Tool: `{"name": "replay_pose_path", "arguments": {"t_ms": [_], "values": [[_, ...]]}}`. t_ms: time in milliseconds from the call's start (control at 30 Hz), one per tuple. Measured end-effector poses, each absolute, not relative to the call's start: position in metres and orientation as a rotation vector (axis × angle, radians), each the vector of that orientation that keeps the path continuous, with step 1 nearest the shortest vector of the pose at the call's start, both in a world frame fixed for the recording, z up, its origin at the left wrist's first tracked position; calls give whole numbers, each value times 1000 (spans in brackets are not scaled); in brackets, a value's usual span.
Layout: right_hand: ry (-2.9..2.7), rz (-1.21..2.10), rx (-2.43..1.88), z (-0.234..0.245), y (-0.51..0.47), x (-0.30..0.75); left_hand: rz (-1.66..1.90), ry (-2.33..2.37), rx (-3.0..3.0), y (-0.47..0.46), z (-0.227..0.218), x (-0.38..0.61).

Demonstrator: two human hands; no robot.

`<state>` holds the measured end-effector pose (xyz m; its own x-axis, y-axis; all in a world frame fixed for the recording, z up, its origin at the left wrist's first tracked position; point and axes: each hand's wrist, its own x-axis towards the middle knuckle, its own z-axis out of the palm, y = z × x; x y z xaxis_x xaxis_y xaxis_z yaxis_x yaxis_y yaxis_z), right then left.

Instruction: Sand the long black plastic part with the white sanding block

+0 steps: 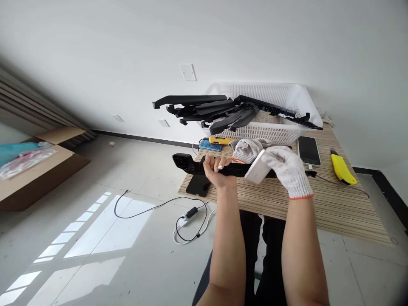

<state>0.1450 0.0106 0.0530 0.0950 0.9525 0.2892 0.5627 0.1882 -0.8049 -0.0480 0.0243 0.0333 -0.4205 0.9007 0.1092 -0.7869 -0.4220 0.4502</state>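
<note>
My bare left hand (220,171) is closed around a long black plastic trim piece (185,163), held level above the near part of the table. On my right hand (284,166) is a white knitted glove with an orange cuff edge. Its fingers grip a white flat rectangular piece (257,171), which is tilted and overlaps the trim piece from my view; whether the two touch I cannot tell. Behind my hands, a crumpled glove (247,148) lies on the table beside a yellow-handled tool (221,140).
A white plastic basket (295,95) holds several black trim pieces (204,108) that jut past its rim. Phones lie on the striped table (344,204), one white-edged (309,151), one dark (197,185). A yellow cutter-like tool (342,168) rests rightward. Cables (191,212) trail leftward.
</note>
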Motion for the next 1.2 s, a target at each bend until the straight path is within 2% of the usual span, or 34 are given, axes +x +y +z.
{"name": "replay_pose_path", "arguments": {"t_ms": [67,167,300,433,500,633,767,900,1033,1200], "values": [[-1619,710,-1425,55,9,143,1982,460,399,24,34,-48],[-1502,628,-1426,57,6,143,1972,441,443,24,33,-50],[-1649,773,-1355,61,4,141,1944,368,473,23,31,-52],[-1265,448,-1381,67,0,141,1954,305,361,23,32,-51],[-1135,436,-1288,70,-4,143,1961,280,282,23,33,-52],[-888,605,-991,73,-14,150,1967,254,159,23,36,-56],[-870,720,-880,73,-18,153,1941,284,149,21,38,-56],[-1018,715,-1025,77,-22,152,1942,300,164,19,42,-49],[-1398,918,-1257,80,-31,156,1941,364,148,18,45,-46],[-1301,1172,-1169,81,-33,159,1934,370,108,17,49,-45]]}}
